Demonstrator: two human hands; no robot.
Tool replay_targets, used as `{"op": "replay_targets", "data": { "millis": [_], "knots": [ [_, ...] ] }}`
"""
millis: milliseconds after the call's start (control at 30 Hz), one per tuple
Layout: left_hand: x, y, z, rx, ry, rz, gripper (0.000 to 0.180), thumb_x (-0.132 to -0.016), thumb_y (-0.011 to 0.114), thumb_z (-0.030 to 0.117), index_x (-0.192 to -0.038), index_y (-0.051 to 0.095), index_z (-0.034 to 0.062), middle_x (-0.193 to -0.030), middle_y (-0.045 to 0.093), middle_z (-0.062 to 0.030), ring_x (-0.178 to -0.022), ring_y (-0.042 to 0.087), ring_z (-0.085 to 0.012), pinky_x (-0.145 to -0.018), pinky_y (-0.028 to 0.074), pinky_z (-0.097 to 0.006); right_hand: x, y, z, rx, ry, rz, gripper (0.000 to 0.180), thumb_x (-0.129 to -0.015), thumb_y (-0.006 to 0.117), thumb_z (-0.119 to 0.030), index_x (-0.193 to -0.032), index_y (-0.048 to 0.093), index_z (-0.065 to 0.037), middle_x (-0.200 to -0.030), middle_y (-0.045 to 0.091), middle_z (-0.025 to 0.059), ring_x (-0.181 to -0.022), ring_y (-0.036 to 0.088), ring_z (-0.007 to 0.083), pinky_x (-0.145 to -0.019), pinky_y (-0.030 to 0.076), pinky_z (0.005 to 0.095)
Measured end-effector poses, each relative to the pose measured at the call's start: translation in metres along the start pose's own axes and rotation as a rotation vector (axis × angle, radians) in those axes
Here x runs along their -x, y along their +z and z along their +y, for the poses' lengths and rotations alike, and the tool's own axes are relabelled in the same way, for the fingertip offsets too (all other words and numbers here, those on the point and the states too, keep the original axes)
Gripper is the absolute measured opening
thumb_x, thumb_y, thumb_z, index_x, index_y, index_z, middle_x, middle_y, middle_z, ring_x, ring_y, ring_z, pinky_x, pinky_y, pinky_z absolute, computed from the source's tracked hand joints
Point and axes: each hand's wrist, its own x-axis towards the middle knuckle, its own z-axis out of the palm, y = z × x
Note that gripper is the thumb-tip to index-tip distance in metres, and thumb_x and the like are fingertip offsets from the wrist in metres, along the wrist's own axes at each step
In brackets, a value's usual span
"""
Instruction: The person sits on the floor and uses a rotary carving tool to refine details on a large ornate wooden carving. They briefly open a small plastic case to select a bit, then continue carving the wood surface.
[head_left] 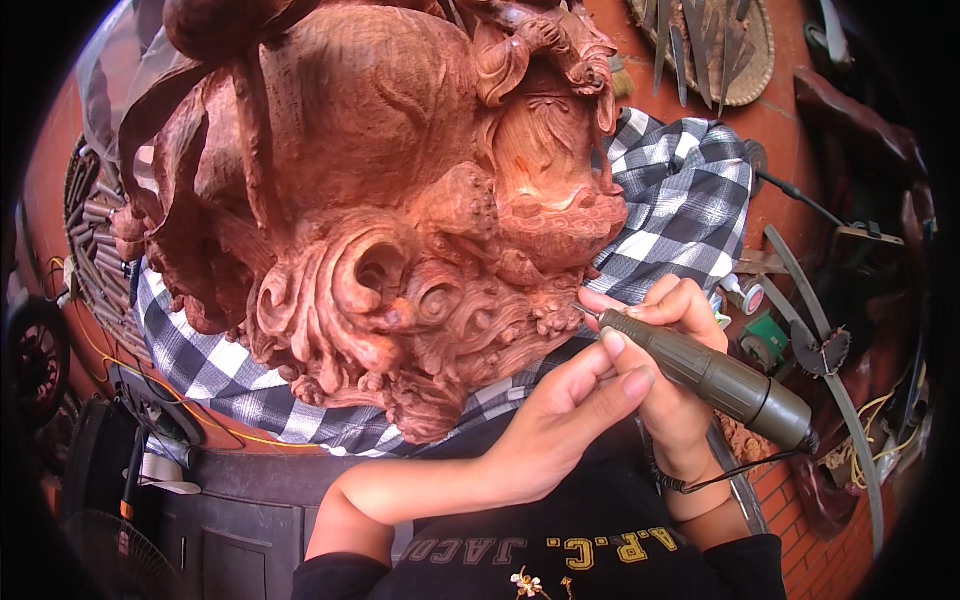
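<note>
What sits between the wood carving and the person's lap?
A black-and-white checked cloth lies under the wood carving, spread over the lap, seen in the head view. Right hand holds the rotary tool at the carving's edge.

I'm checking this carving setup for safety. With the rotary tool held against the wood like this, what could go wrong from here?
1. The rotary tool tip works at the fine curls of the wooden carving; a slip could gouge the detail.
2. The left hand has its fingers resting on the tool close to the tip, so a kick might nick them.
3. The tool's cord trails beside the right hand wrist and might snag.
</note>
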Motion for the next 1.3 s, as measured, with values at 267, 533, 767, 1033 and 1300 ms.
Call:
{"op": "replay_targets", "data": {
  "millis": [267,533,767,1033,1300],
  "knots": [
    [0.007,-0.004,0.0,0.026,-0.029,0.004,0.044,-0.1,0.05,0.025,-0.133,0.04,-0.0033,-0.121,0.05,-0.0013,-0.111,0.045,-0.0041,-0.095,0.038,-0.022,0.003,0.001,0.005,0.031,-0.085,-0.059,0.02,-0.081,0.062,0.008,-0.084,0.046,-0.004,-0.079,0.041,0.001,-0.069,0.048,0.0064,-0.098,0.048,0.0517],
    [0.006,-0.001,0.005,0.054,-0.02,-0.026,0.043,-0.1,0.05,0.026,-0.131,0.042,-0.0028,-0.121,0.05,-0.002,-0.112,0.045,-0.0048,-0.096,0.037,-0.022,0.001,0.005,-0.002,0.005,-0.071,-0.03,0.019,-0.083,0.065,0.003,-0.083,0.047,-0.002,-0.078,0.043,0.0005,-0.072,0.048,0.0044,-0.098,0.048,0.0481],
    [0.009,-0.005,0.004,0.134,0.017,-0.046,0.043,-0.1,0.05,0.027,-0.131,0.042,-0.0024,-0.121,0.05,-0.0028,-0.113,0.045,-0.0056,-0.098,0.036,-0.024,-0.003,0.012,-0.013,0.129,-0.045,-0.055,0.019,-0.083,0.065,0.003,-0.081,0.047,-0.002,-0.075,0.046,-0.0002,-0.073,0.051,0.0041,-0.097,0.05,0.0446],
    [0.006,-0.004,0.008,0.199,0.015,-0.104,0.042,-0.101,0.049,0.028,-0.129,0.045,-0.0018,-0.12,0.051,-0.0033,-0.114,0.046,-0.0075,-0.099,0.037,-0.026,-0.004,0.015,-0.021,0.154,0.0,-0.01,0.02,-0.082,0.067,0.001,-0.079,0.047,-0.002,-0.075,0.048,-0.0005,-0.074,0.053,0.0046,-0.096,0.051,0.0419],
    [0.006,-0.006,0.007,0.285,0.053,-0.134,0.041,-0.101,0.047,0.027,-0.129,0.044,-0.0024,-0.121,0.05,-0.0037,-0.115,0.046,-0.0091,-0.1,0.037,-0.028,-0.006,0.017,-0.031,0.318,0.046,-0.027,0.021,-0.082,0.069,0.0,-0.078,0.048,-0.002,-0.077,0.054,0.0014,-0.094,0.064,0.0159,-0.089,0.053,0.033]
  ]
}}
